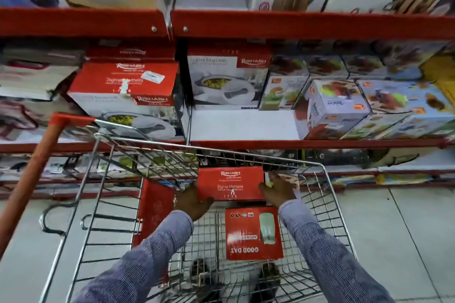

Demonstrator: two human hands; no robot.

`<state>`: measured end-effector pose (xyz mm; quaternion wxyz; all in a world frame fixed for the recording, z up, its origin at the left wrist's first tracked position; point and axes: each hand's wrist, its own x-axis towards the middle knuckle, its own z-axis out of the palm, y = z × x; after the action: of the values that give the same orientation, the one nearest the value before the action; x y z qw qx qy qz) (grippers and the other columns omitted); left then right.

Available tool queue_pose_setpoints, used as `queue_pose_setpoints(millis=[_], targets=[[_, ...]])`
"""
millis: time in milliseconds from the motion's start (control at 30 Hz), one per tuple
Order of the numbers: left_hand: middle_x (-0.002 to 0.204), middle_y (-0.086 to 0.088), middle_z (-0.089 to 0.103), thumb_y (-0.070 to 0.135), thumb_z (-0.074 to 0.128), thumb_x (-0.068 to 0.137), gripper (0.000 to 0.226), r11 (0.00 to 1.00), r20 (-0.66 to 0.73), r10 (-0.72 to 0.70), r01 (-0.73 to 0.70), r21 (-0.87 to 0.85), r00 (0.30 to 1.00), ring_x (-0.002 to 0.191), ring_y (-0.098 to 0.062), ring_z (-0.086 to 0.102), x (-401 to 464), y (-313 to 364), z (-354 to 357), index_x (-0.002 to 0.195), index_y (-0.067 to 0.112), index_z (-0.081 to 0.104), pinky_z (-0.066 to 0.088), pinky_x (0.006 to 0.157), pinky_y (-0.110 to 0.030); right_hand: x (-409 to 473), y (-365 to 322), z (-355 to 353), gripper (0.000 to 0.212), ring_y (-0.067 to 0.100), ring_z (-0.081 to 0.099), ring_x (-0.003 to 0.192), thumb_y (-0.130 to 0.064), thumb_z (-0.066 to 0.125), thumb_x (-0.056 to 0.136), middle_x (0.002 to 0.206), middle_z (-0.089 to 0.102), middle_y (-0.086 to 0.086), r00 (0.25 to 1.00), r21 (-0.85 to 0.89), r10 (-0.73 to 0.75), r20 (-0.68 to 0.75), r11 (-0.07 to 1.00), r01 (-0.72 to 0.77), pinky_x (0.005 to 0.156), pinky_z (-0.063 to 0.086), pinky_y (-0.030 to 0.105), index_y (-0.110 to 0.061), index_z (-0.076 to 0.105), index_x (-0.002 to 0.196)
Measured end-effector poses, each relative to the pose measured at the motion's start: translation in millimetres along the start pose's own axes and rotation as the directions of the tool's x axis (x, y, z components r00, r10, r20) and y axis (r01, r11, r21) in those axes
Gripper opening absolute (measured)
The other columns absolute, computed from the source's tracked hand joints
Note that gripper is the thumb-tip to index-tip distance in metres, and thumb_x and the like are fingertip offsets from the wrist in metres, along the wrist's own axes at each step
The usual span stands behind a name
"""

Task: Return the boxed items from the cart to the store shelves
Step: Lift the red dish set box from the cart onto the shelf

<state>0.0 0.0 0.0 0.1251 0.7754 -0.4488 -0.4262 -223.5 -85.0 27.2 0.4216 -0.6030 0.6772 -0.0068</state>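
Inside the wire cart [327, 179] a red Rishabh box [230, 183] sits at the far end. My left hand [192, 200] presses on its left side and my right hand [278, 190] on its right side, so both hands grip it. In front of it on the cart floor lies a smaller red Good Day box [253, 233]. Another red box [152, 209] stands on edge against the cart's left wall. On the middle shelf, matching Rishabh boxes [128, 88] are stacked left of a bare white gap [242, 124].
Red steel shelves [295, 24] run across the view, filled with boxed kitchenware. Juicer boxes [337, 106] crowd the shelf right of the gap. The cart's orange handle [32, 170] slants up on the left. Grey floor tiles lie on both sides.
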Motion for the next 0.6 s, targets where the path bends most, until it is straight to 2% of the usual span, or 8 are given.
queue_pose_setpoints(millis=[100, 167, 233, 300, 367, 467, 533, 600], targets=[[0.128, -0.002, 0.06, 0.02, 0.064, 0.089, 0.042, 0.967, 0.127, -0.106, 0.132, -0.216, 0.986, 0.12, -0.021, 0.056, 6.1, 1.8, 1.3, 0.128, 0.011, 0.054, 0.041, 0.11, -0.04, 7.1, 2.9, 10.3, 0.04, 0.023, 0.059, 0.099, -0.039, 0.05, 0.085, 0.111, 0.062, 0.002, 0.98, 0.053, 0.112, 0.164, 0.991, -0.122, 0.084, 0.043, 0.028, -0.017, 0.058, 0.117], [0.134, -0.011, 0.058, 0.006, 0.064, 0.088, 0.048, 0.918, 0.159, -0.166, 0.211, -0.335, 0.973, 0.124, -0.028, 0.055, 7.4, 6.3, -0.3, 0.134, 0.003, 0.049, 0.04, 0.105, -0.035, 18.0, 12.6, 18.4, 0.037, 0.021, 0.062, 0.096, -0.041, 0.05, 0.08, 0.114, 0.067, 0.004, 0.974, 0.094, 0.116, 0.196, 0.986, -0.136, 0.09, 0.049, 0.035, -0.022, 0.064, 0.11], [0.124, -0.01, 0.061, 0.001, 0.063, 0.086, 0.043, 0.872, 0.172, -0.223, 0.275, -0.405, 0.96, 0.113, -0.03, 0.056, 1.3, 12.1, -1.5, 0.127, 0.002, 0.052, 0.041, 0.094, -0.032, 20.6, 13.6, 19.9, 0.032, 0.025, 0.063, 0.099, -0.032, 0.052, 0.082, 0.114, 0.068, 0.008, 0.975, 0.175, 0.126, 0.181, 0.972, -0.158, 0.091, 0.048, 0.034, -0.018, 0.067, 0.107], [0.108, -0.005, 0.058, 0.002, 0.061, 0.086, 0.025, 0.832, 0.181, -0.274, 0.327, -0.447, 0.945, 0.1, -0.025, 0.051, -4.4, 15.3, -3.7, 0.108, 0.011, 0.056, 0.04, 0.088, -0.033, 11.1, 2.2, 12.2, 0.026, 0.025, 0.062, 0.094, -0.024, 0.052, 0.084, 0.111, 0.069, 0.01, 0.977, 0.234, 0.117, 0.177, 0.959, -0.157, 0.088, 0.045, 0.033, -0.015, 0.069, 0.101], [0.106, -0.011, 0.062, 0.004, 0.065, 0.081, 0.012, 0.819, 0.159, -0.277, 0.319, -0.477, 0.948, 0.099, -0.025, 0.052, -11.1, 14.0, -9.3, 0.09, 0.011, 0.06, 0.043, 0.087, -0.035, 4.9, -0.5, 5.3, 0.02, 0.021, 0.062, 0.088, -0.025, 0.054, 0.08, 0.101, 0.071, 0.006, 0.981, 0.291, 0.105, 0.165, 0.945, -0.15, 0.089, 0.047, 0.037, -0.019, 0.072, 0.088], [0.12, -0.016, 0.065, 0.01, 0.074, 0.067, 0.045, 0.802, 0.095, -0.245, 0.257, -0.54, 0.965, 0.106, -0.03, 0.057, -22.9, 13.8, -21.3, 0.111, 0.006, 0.062, 0.046, 0.097, -0.041, -11.2, -4.7, -10.3, 0.019, 0.018, 0.067, 0.093, -0.034, 0.058, 0.07, 0.093, 0.076, -0.008, 0.99, 0.382, 0.066, 0.121, 0.918, -0.108, 0.096, 0.05, 0.044, -0.031, 0.074, 0.08], [0.114, -0.017, 0.062, -0.002, 0.067, 0.081, 0.039, 0.793, 0.053, -0.22, 0.21, -0.572, 0.974, 0.1, -0.031, 0.055, -39.0, 19.9, -32.8, 0.118, 0.003, 0.057, 0.045, 0.091, -0.041, -29.4, -16.0, -26.2, 0.019, 0.016, 0.068, 0.091, -0.033, 0.055, 0.078, 0.085, 0.076, -0.016, 0.998, 0.401, -0.014, 0.066, 0.916, -0.013, 0.094, 0.051, 0.044, -0.036, 0.074, 0.079], [0.115, -0.03, 0.063, -0.003, 0.063, 0.085, 0.034, 0.8, -0.016, -0.184, 0.141, -0.583, 0.983, 0.094, -0.04, 0.061, -57.3, 23.6, -50.0, 0.119, -0.001, 0.058, 0.046, 0.095, -0.05, -48.7, -29.6, -43.1, 0.024, 0.018, 0.07, 0.088, -0.036, 0.051, 0.084, 0.08, 0.076, -0.018, 0.997, 0.389, -0.077, -0.014, 0.918, 0.076, 0.09, 0.052, 0.042, -0.033, 0.075, 0.081]])
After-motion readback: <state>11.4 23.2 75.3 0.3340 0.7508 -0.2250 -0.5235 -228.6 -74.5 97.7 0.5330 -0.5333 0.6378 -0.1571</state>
